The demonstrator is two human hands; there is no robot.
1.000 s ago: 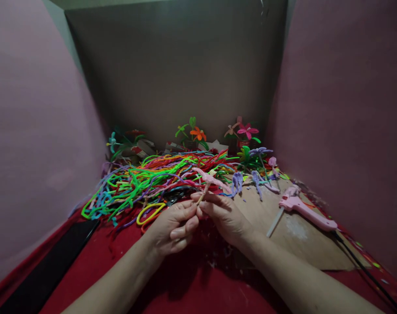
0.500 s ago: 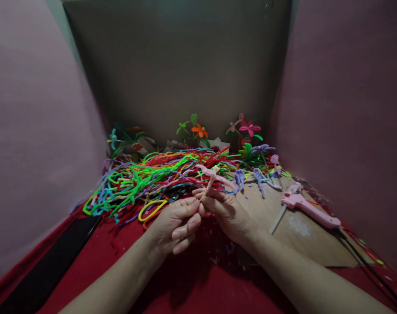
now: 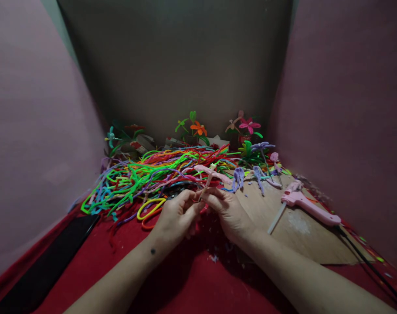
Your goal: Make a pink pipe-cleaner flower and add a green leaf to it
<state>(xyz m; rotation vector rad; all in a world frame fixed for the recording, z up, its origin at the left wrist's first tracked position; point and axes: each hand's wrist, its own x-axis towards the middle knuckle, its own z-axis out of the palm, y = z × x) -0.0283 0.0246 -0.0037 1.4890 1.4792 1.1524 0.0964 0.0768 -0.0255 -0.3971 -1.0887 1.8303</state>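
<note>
A pale pink pipe-cleaner flower (image 3: 212,172) with a yellowish centre stands upright between my two hands. My right hand (image 3: 226,211) pinches its stem from the right. From the left, my left hand (image 3: 180,214) has thumb and fingers closed at the lower end of the same stem. The fingertips of both hands nearly meet, and the stem's bottom is hidden by them. Just behind my left hand lie scissors (image 3: 151,208) with yellow and orange handles, their blades partly covered by a heap of coloured pipe cleaners (image 3: 155,170).
On the right a pink glue gun (image 3: 312,207) with a cord rests on a brown board (image 3: 293,240), near purple petal pieces (image 3: 238,179). Finished flowers (image 3: 198,128) stand along the back. A long black object (image 3: 48,266) lies at left on the red cloth (image 3: 120,266).
My left hand has rolled over, so its back now faces up and its lower fingers are tucked under. The flower stays in nearly the same place.
</note>
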